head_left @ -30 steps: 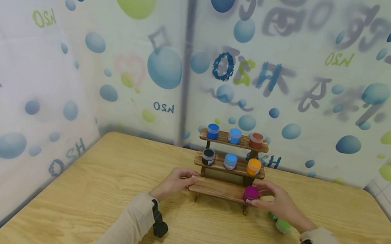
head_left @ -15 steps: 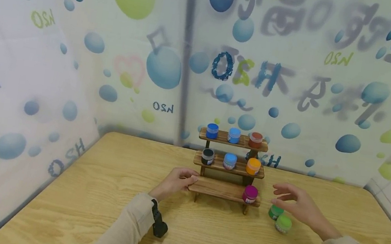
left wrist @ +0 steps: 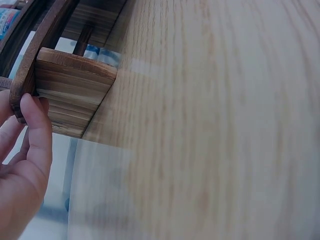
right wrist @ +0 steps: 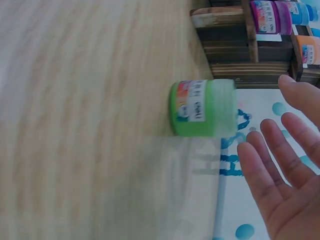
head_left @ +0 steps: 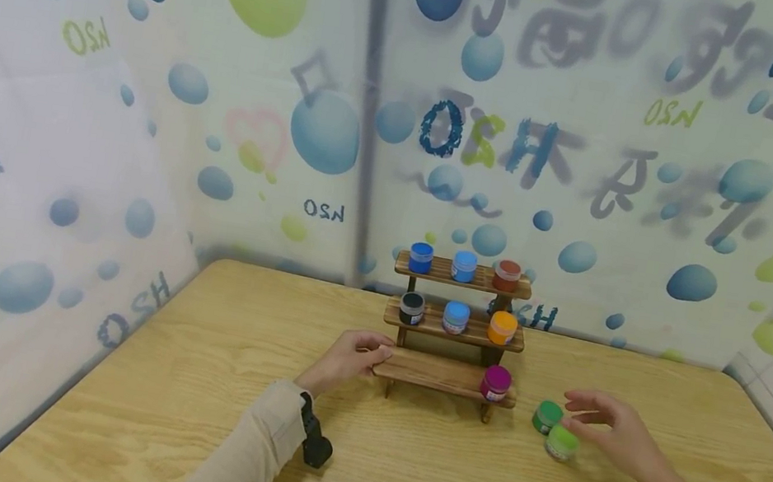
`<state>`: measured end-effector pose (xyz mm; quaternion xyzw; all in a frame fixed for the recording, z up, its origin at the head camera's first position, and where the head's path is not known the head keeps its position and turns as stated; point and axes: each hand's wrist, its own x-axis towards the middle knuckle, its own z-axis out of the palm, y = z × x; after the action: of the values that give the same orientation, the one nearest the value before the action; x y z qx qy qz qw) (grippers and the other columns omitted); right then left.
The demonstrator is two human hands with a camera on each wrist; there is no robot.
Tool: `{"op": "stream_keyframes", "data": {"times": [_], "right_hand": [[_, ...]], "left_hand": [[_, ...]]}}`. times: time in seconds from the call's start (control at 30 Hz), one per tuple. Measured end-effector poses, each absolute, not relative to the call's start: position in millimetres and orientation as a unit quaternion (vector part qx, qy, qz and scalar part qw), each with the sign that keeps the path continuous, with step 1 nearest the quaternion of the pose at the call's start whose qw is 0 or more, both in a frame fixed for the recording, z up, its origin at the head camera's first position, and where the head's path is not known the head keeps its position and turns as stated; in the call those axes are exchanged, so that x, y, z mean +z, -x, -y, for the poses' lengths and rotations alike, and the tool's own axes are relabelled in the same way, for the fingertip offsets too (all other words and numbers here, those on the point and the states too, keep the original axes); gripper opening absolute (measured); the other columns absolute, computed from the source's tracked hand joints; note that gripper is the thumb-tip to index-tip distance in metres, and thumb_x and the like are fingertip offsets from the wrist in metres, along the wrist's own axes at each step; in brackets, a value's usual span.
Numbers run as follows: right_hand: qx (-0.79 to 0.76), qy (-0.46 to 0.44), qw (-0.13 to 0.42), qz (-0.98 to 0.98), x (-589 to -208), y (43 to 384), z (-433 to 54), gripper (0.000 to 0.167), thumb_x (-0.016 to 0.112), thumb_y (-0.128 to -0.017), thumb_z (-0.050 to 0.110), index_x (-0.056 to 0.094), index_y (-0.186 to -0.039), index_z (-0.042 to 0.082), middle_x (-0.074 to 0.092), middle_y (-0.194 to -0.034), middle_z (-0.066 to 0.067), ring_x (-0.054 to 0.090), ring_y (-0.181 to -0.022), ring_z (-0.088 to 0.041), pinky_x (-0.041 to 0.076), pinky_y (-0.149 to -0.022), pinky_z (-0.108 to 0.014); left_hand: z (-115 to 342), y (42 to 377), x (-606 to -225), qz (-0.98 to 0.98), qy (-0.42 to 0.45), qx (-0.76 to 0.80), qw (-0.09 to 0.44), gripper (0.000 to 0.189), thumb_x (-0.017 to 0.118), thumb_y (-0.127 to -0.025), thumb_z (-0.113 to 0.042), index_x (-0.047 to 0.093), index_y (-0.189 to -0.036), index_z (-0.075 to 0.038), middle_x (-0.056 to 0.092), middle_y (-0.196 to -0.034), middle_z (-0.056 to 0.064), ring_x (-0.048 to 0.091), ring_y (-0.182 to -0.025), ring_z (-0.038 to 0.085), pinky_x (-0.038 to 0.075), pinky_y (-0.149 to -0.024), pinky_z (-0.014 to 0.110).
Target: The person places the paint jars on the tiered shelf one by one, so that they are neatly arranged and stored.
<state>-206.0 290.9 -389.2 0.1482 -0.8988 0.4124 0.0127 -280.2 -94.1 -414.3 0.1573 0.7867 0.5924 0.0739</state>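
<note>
A three-tier wooden rack [head_left: 438,372] stands on the table. My left hand [head_left: 349,362] pinches the left end of its lowest shelf, thumb on top; the left wrist view shows the fingers [left wrist: 36,127] at the shelf end. On that shelf's right end sits a purple paint jar [head_left: 496,383]. My right hand [head_left: 616,434] is held with spread, loosely bent fingers beside a light green paint jar [head_left: 562,444] and a dark green paint jar [head_left: 547,417] on the table. In the right wrist view the light green jar stands apart from the fingers, and the palm holds nothing.
The middle shelf bears a black jar [head_left: 411,309], a light blue jar [head_left: 455,317] and an orange jar [head_left: 503,327]. On the top shelf are a dark blue jar [head_left: 421,258], a blue jar [head_left: 463,267] and a brown jar [head_left: 507,275]. A printed curtain [head_left: 269,223] hangs behind the table.
My right hand has let go of the purple jar on the lowest shelf and moved right and down to the two green jars. The left hand keeps its hold on the shelf.
</note>
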Motion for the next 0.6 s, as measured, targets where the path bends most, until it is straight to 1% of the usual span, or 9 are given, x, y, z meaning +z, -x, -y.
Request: {"op": "stream_keyframes", "data": {"times": [0.13,0.3,0.5,0.6], "right_hand": [[0.414,-0.133,0.004,0.901,-394.2,201.6,-293.5,0.043,0.062,-0.084,0.019,0.051,-0.116,-0.007,0.056,-0.107,-0.022,0.057,-0.083,-0.011,0.049,-0.067,-0.025],[0.430,-0.121,-0.012,0.895,-401.8,197.9,-295.1,0.044,0.063,-0.083,0.019,0.050,-0.117,-0.006,0.056,-0.107,-0.021,0.056,-0.083,-0.008,0.049,-0.067,-0.025],[0.436,-0.104,-0.015,0.894,-410.8,194.8,-293.8,0.044,0.064,-0.082,0.021,0.052,-0.115,-0.006,0.054,-0.109,-0.023,0.055,-0.088,-0.022,0.049,-0.064,-0.025],[0.443,-0.098,-0.019,0.891,-414.0,193.7,-293.1,0.044,0.065,-0.081,0.020,0.052,-0.114,-0.007,0.053,-0.110,-0.024,0.054,-0.088,-0.023,0.050,-0.062,-0.026]], "left_hand": [[94.3,280.4,-414.5,-0.785,-0.160,0.594,0.073,0.026,0.057,-0.088,-0.015,0.061,-0.107,0.002,0.058,-0.084,0.005,0.051,-0.069,0.011,0.048,-0.058,0.028],[93.9,282.4,-415.9,-0.787,-0.153,0.593,0.079,0.025,0.058,-0.087,-0.016,0.061,-0.107,0.000,0.058,-0.083,0.004,0.051,-0.068,0.010,0.048,-0.058,0.028],[94.2,282.9,-416.2,-0.786,-0.154,0.593,0.079,0.025,0.057,-0.087,-0.016,0.061,-0.107,0.000,0.058,-0.083,0.004,0.051,-0.067,0.010,0.048,-0.058,0.028],[94.4,282.6,-416.4,-0.786,-0.157,0.593,0.079,0.025,0.057,-0.088,-0.015,0.061,-0.107,0.000,0.058,-0.083,0.004,0.051,-0.068,0.011,0.048,-0.058,0.028]]}}
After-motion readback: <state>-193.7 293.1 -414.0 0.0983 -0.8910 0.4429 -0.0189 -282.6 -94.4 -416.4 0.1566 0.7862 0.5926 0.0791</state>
